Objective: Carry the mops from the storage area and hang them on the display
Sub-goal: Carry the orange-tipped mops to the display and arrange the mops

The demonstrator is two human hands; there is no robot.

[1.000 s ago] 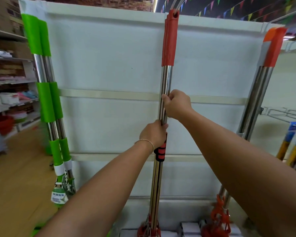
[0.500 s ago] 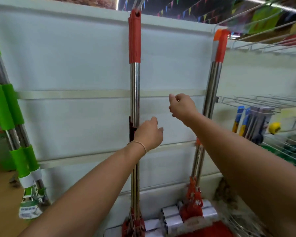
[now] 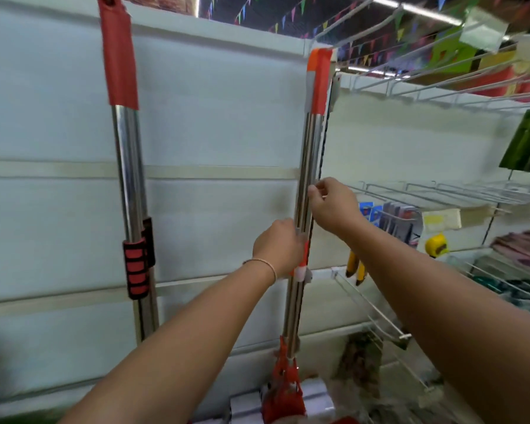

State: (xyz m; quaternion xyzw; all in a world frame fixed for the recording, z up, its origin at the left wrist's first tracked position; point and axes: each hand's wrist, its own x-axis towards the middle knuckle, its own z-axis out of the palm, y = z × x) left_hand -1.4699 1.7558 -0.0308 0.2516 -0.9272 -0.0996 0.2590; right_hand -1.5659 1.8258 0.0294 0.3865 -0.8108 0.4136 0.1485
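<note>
The orange-capped steel mop pole (image 3: 309, 166) hangs upright against the white display panel (image 3: 214, 117), directly ahead. The left hand (image 3: 277, 247) grips it low; the right hand (image 3: 334, 206) pinches it just above, equally near.

Both bare forearms are reaching forward and upward, converging toward the middle. The left hand (image 3: 277, 246) is sitting lower, knuckles facing back, its fingers curling round the mop pole (image 3: 306, 185) and gripping it; a thin bracelet (image 3: 262, 264) is circling that wrist. The right hand (image 3: 334, 206) is sitting higher and just to the right, wrist bending slightly, its fingertips (image 3: 314, 189) pinching at the same pole's edge. The 2 hands are staying close together, 1 above the other, not touching each other.
</note>
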